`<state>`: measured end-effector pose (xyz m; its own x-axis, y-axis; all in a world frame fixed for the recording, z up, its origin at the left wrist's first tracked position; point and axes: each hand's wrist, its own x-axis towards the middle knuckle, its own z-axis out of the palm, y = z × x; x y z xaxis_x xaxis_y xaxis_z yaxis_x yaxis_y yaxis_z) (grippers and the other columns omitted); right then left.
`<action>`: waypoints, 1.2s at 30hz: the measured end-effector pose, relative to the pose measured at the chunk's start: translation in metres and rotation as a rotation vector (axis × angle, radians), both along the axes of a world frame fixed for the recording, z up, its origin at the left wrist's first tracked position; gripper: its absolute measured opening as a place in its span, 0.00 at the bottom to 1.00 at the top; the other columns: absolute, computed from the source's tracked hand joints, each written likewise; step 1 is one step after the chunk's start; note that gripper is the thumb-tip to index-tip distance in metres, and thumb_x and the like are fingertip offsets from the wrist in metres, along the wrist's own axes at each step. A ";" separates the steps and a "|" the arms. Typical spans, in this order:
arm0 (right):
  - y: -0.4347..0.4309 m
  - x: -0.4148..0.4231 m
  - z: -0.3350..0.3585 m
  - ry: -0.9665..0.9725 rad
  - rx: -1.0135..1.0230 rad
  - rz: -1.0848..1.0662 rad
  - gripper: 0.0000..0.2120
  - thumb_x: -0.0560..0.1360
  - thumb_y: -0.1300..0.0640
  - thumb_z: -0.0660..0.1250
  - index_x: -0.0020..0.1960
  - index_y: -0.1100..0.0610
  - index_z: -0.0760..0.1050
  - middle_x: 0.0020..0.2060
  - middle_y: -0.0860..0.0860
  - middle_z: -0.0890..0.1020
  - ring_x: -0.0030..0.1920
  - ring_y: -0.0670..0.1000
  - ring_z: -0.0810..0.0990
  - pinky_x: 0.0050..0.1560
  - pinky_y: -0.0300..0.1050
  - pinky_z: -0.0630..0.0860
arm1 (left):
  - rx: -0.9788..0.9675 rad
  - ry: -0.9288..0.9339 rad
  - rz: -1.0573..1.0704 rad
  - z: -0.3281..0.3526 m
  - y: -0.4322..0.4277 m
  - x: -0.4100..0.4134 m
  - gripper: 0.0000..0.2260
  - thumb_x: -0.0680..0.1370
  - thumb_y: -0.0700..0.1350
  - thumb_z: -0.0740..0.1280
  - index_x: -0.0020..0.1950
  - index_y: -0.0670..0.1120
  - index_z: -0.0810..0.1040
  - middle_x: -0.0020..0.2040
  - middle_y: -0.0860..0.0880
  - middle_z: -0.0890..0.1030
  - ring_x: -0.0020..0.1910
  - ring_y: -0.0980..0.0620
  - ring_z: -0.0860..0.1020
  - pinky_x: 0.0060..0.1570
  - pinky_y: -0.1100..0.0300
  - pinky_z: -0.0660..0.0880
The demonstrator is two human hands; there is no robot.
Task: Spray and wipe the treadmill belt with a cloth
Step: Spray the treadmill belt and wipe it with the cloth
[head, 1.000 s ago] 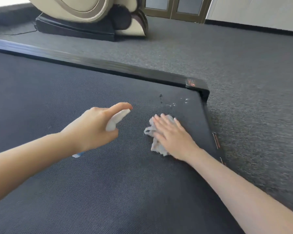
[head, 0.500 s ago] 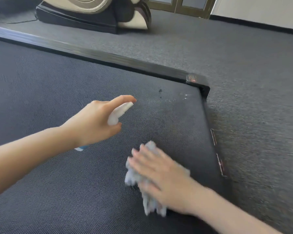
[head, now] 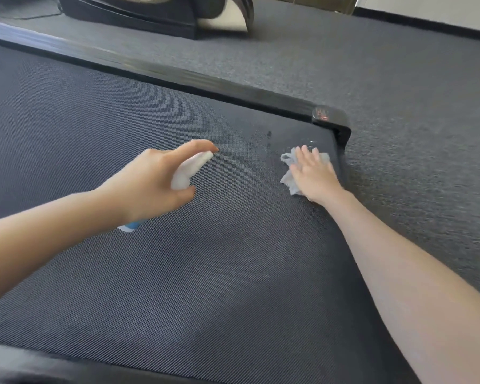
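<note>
The dark textured treadmill belt (head: 178, 273) fills most of the view. My left hand (head: 153, 184) grips a white spray bottle (head: 189, 170), index finger over its nozzle; the bottle's blue and white base pokes out under my wrist. My right hand (head: 313, 173) presses a crumpled pale grey cloth (head: 288, 178) flat against the belt near its far right corner, fingers straight. A few spray droplets (head: 312, 142) and two dark spots (head: 269, 134) lie just beyond the cloth.
A glossy black frame rail (head: 178, 76) borders the belt's far side and ends in a corner cap (head: 330, 120) with a red label. Grey carpet (head: 413, 120) lies beyond and to the right. A massage chair base (head: 150, 15) stands at the back.
My right hand pulled the cloth toward me down the belt, then pushed it back out to the far right corner. My left hand with the bottle stayed about where it was.
</note>
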<state>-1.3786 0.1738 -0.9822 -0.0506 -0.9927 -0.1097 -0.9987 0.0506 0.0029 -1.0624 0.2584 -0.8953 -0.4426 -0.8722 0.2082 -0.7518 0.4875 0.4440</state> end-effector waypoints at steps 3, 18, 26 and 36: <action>0.051 0.033 -0.006 0.005 -0.212 0.474 0.23 0.78 0.59 0.56 0.72 0.64 0.61 0.71 0.61 0.63 0.69 0.64 0.63 0.64 0.62 0.65 | -0.028 0.013 -0.020 0.004 0.001 -0.003 0.27 0.71 0.41 0.69 0.67 0.59 0.67 0.31 0.49 0.76 0.30 0.56 0.74 0.33 0.63 0.68; 0.096 0.004 0.000 0.047 -0.038 0.324 0.26 0.80 0.51 0.42 0.77 0.56 0.48 0.77 0.53 0.44 0.77 0.54 0.41 0.75 0.61 0.44 | -0.041 0.011 -0.056 -0.003 0.013 -0.006 0.28 0.71 0.40 0.69 0.66 0.60 0.67 0.34 0.49 0.79 0.32 0.53 0.76 0.36 0.61 0.71; 0.108 0.030 -0.007 -0.045 -0.145 0.555 0.30 0.75 0.52 0.63 0.73 0.62 0.61 0.73 0.61 0.62 0.73 0.65 0.58 0.70 0.65 0.58 | -0.028 -0.013 -0.050 0.004 0.026 -0.008 0.28 0.71 0.40 0.69 0.67 0.59 0.67 0.34 0.47 0.79 0.32 0.51 0.77 0.36 0.59 0.72; 0.222 -0.014 0.000 0.031 -0.060 0.759 0.27 0.80 0.45 0.48 0.77 0.45 0.45 0.77 0.43 0.50 0.77 0.45 0.45 0.73 0.51 0.49 | -0.036 -0.026 -0.050 0.002 0.036 -0.008 0.27 0.71 0.40 0.70 0.67 0.58 0.68 0.34 0.47 0.79 0.31 0.51 0.76 0.35 0.58 0.69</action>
<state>-1.3927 0.3959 -0.9818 0.6461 -0.7605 -0.0645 -0.7590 -0.6492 0.0503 -1.0707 0.2942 -0.8937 -0.4913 -0.8409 0.2269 -0.7371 0.5402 0.4061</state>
